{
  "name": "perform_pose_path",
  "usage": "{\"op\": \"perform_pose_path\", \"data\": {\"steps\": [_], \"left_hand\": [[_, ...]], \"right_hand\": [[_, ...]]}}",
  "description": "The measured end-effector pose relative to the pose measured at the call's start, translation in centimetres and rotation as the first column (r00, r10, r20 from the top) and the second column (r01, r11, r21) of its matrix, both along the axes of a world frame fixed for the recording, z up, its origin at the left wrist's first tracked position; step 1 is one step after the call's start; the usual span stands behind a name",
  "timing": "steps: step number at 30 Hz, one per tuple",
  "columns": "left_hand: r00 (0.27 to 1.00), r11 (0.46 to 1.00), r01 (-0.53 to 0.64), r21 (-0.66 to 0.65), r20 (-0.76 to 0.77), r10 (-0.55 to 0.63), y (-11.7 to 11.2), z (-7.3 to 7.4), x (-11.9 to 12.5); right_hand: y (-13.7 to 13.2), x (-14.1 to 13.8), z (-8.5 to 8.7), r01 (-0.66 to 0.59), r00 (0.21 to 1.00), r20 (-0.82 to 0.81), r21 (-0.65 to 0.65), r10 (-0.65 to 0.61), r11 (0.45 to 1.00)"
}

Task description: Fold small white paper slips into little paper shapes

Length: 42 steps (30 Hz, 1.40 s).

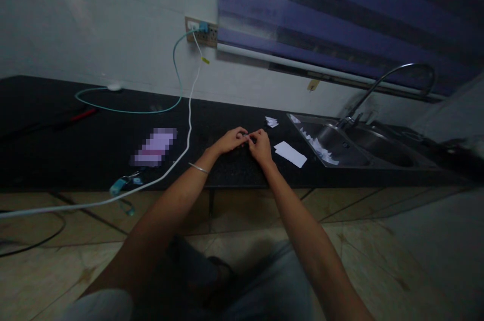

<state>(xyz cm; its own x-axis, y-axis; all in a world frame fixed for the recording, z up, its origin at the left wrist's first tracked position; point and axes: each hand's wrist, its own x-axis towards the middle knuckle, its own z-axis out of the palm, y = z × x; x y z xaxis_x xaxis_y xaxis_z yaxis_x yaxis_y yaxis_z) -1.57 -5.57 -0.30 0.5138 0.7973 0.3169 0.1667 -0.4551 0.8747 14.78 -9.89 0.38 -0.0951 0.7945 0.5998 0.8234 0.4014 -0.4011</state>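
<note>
My left hand (231, 140) and my right hand (260, 146) meet low over the black countertop (227, 172), fingertips pinched together. Between them shows a small pale piece (246, 136) that looks like paper, mostly hidden by the fingers. Just right of my right hand lie white paper slips (290, 154), stacked and slightly fanned. Behind them is a little group of folded white paper pieces (271, 121). More folded paper pieces (319, 147) run in a row along the sink's left rim. A thin bangle (198, 168) circles my left wrist.
A steel sink (351, 152) with a curved faucet (393, 71) stands at the right. A white cable (188, 134) crosses the counter left of my hands, down from a wall outlet (201, 31). A blurred-out flat item (156, 147) and a teal strap (118, 186) lie at left.
</note>
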Motion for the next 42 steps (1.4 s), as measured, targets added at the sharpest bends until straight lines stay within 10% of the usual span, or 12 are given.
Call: {"op": "perform_pose_path", "data": {"steps": [14,35,39,42], "left_hand": [[1.000,0.998,0.026,-0.062,0.000,-0.026,0.2,0.3,-0.4],[0.999,0.993,0.040,-0.115,0.040,-0.036,0.5,0.6,-0.4],[0.998,0.992,0.051,-0.119,0.050,-0.045,0.7,0.5,-0.4],[0.998,0.992,0.053,-0.115,0.050,-0.047,0.8,0.3,-0.4]], "right_hand": [[4.4,10.4,4.5,0.331,0.750,0.644,-0.168,-0.151,0.929],[8.3,11.9,4.6,0.282,0.854,0.492,-0.169,-0.167,0.944],[8.3,13.5,6.6,0.189,0.872,0.489,-0.322,-0.008,0.928],[6.6,14.6,7.3,0.156,0.860,0.481,-0.566,0.170,0.810]]}}
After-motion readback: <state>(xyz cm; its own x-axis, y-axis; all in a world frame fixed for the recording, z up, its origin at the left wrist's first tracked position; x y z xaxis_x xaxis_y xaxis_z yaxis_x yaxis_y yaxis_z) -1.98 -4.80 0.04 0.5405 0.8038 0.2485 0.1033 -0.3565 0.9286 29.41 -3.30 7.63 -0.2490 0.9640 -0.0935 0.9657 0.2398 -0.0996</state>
